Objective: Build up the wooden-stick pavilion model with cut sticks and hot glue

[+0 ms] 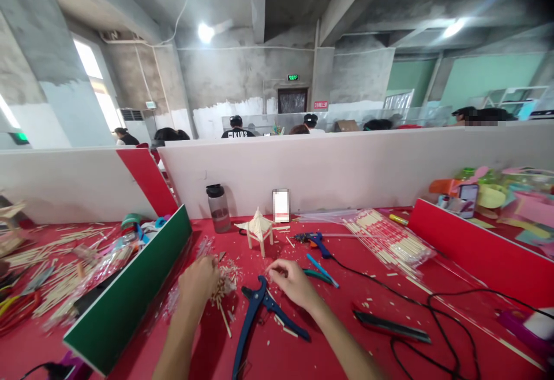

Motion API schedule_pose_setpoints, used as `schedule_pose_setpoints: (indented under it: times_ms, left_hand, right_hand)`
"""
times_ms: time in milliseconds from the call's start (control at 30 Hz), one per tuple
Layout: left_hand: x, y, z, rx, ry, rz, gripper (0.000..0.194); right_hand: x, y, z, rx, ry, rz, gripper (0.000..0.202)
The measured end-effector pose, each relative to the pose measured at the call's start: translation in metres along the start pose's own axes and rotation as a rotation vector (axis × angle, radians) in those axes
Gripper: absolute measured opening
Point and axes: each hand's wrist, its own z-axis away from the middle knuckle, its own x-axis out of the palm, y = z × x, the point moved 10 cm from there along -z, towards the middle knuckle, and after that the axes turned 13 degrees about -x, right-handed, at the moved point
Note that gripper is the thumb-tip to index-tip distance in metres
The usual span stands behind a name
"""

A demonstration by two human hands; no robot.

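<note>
My left hand (199,279) is over a pile of short wooden sticks and scraps (224,288), its fingers curled and their tips hidden. On the right, my right hand (291,279) has its thumb and index finger bent close together, near the jaw of a blue cutter (259,299); anything between them is too small to make out. The cutter lies with its handles spread on the red table (333,334). Beyond the hands stands a small wooden pavilion model (259,227) with a pointed roof on stick legs.
A bottle (219,210) and a phone (281,205) stand by the white partition (346,166). Rightward lie a blue glue gun (318,244) with a black cord, bagged sticks (389,241) and a black knife (392,327). A green divider (134,293) borders the left; people sit beyond the partition.
</note>
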Motion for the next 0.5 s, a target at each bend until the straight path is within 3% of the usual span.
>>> schedule_pose_setpoints:
  times_ms: [100,233,367,500]
  left_hand:
    - [0.004,-0.021,-0.006,-0.039,-0.043,-0.014,0.020]
    - [0.003,-0.019,-0.005,0.020,-0.005,0.028,0.024]
    - [0.004,0.002,-0.003,0.073,-0.001,0.148,0.022]
    - [0.011,0.044,0.009,0.214,-0.044,0.342,0.034]
  right_hand:
    - [-0.004,0.007,-0.001,-0.004,0.014,0.013,0.021]
    - [-0.009,0.010,-0.003,0.000,0.026,-0.023,0.022]
    - [-0.014,0.008,-0.003,-0.010,0.039,-0.016,0.024]
    - [-0.018,0.003,-0.003,-0.051,0.052,0.050,0.023]
